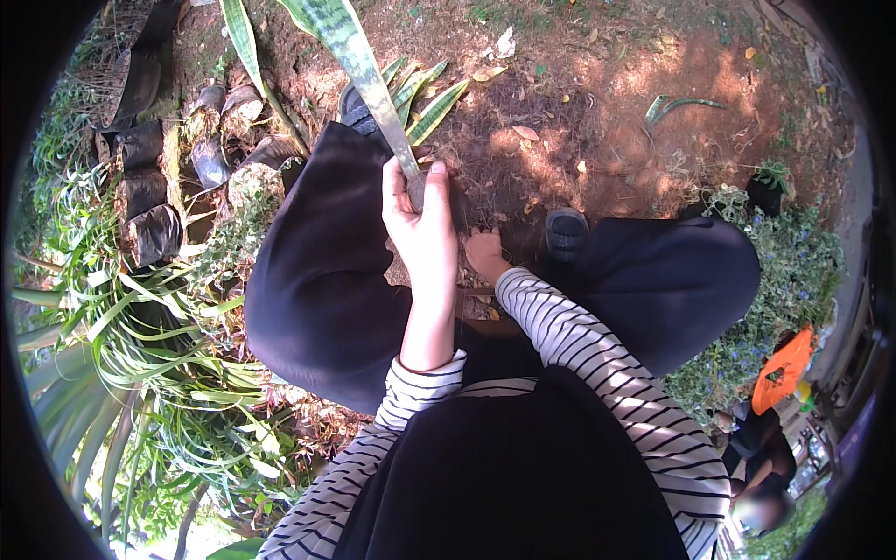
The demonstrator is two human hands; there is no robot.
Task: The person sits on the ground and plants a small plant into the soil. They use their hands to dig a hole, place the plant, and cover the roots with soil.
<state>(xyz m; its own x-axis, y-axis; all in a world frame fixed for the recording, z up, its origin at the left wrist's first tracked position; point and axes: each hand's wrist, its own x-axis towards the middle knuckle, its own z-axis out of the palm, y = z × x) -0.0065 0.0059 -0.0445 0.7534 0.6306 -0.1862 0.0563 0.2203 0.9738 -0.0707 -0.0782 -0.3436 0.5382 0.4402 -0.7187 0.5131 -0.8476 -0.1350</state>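
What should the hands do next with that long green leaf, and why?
Maybe lower the long leaf toward the right hand: the left hand grips it near its narrow end, and the right hand looks to be down near the soil.

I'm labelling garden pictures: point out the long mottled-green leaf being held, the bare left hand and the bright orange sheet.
Long mottled-green leaf (pixel 367 82), head view: middle of its blade.
Bare left hand (pixel 423 222), head view: middle of the hand.
Bright orange sheet (pixel 791 357), head view: its upper part.
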